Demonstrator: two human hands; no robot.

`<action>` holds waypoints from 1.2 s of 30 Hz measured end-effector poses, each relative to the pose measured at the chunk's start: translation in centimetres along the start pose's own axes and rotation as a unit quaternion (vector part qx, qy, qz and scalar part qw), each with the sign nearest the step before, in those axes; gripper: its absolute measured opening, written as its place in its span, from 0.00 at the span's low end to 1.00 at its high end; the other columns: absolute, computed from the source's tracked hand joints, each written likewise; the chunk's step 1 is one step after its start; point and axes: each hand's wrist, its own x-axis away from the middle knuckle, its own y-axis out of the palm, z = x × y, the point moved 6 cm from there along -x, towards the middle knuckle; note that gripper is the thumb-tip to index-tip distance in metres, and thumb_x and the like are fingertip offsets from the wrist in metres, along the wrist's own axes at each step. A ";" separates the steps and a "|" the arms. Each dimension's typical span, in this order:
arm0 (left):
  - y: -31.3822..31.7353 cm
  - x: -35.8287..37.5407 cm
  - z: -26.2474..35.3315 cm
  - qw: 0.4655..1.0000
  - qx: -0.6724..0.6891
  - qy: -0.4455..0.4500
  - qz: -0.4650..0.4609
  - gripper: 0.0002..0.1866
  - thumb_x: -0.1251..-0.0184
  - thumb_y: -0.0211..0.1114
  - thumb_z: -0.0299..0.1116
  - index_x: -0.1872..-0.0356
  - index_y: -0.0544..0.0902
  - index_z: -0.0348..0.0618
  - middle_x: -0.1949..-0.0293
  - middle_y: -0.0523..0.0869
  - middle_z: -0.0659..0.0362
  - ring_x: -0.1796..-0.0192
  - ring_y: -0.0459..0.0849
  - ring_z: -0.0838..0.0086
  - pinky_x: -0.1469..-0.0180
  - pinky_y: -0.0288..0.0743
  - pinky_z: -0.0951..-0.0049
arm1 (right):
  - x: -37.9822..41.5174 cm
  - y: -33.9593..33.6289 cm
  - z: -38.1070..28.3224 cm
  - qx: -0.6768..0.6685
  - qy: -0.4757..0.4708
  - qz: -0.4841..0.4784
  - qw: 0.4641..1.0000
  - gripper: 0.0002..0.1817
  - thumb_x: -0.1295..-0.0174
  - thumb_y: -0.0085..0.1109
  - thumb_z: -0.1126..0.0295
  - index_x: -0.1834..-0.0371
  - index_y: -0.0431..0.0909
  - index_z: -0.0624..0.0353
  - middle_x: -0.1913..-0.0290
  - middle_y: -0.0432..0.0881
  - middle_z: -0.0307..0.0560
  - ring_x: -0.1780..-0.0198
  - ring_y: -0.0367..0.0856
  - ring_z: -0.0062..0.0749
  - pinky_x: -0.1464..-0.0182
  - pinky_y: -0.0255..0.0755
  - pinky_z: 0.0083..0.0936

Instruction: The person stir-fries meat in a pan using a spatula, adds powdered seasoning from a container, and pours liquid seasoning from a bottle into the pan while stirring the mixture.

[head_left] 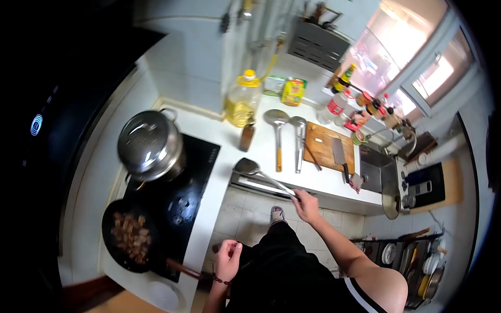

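My right hand point(306, 205) is closed round the handle of a metal spatula point(266, 177), whose dark blade extends left over the counter's front edge. My left hand point(228, 260) is loosely curled beside the stove counter, close to the wooden handle of a frying pan point(182, 268), and no object shows in its fingers. Browned chunks of food point(130, 237) lie in the black frying pan point(151, 255) on the cooktop point(182, 203). Behind it stands a lidded steel pot point(150, 143).
Along the counter lie a ladle point(277, 138), another long-handled utensil point(299, 143) and a cutting board point(321, 143) with a cleaver point(340, 154). An oil jug point(242, 101) and a brown bottle point(247, 136) stand near the corner. The sink point(373, 164) is right, a white plate point(164, 296) lower left.
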 end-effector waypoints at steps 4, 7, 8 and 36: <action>10.3 -6.9 -0.1 0.995 -0.052 -0.030 -0.079 0.09 0.22 0.66 0.33 0.57 0.80 0.37 0.73 0.80 0.66 0.70 0.73 0.86 0.67 0.69 0.79 | 3.6 -4.7 16.6 0.045 0.102 0.085 0.990 0.14 0.34 0.66 0.72 0.46 0.81 0.57 0.62 0.85 0.53 0.64 0.87 0.48 0.63 0.79 0.40; 19.3 -13.2 -1.4 0.989 -0.089 -0.010 -0.119 0.08 0.21 0.65 0.33 0.57 0.79 0.38 0.73 0.78 0.68 0.71 0.71 0.87 0.69 0.66 0.80 | 5.3 -6.7 28.2 0.076 0.181 0.110 0.974 0.14 0.34 0.65 0.72 0.46 0.79 0.56 0.61 0.85 0.54 0.62 0.87 0.50 0.59 0.79 0.42; 22.3 -15.1 -1.2 0.986 -0.100 0.005 -0.130 0.09 0.21 0.65 0.34 0.57 0.79 0.38 0.73 0.78 0.69 0.71 0.71 0.87 0.69 0.66 0.80 | 5.4 -7.0 31.2 0.071 0.192 0.115 0.972 0.14 0.34 0.65 0.72 0.46 0.79 0.56 0.61 0.85 0.54 0.62 0.87 0.50 0.59 0.79 0.42; 60.2 -51.4 -4.7 0.714 -0.601 0.213 -0.291 0.19 0.39 0.72 0.32 0.46 0.82 0.43 0.50 0.84 0.47 0.43 0.82 0.48 0.39 0.79 0.55 | 6.2 -6.3 46.1 -0.057 0.305 -0.018 0.950 0.15 0.40 0.61 0.72 0.50 0.74 0.59 0.59 0.85 0.61 0.59 0.85 0.62 0.56 0.78 0.54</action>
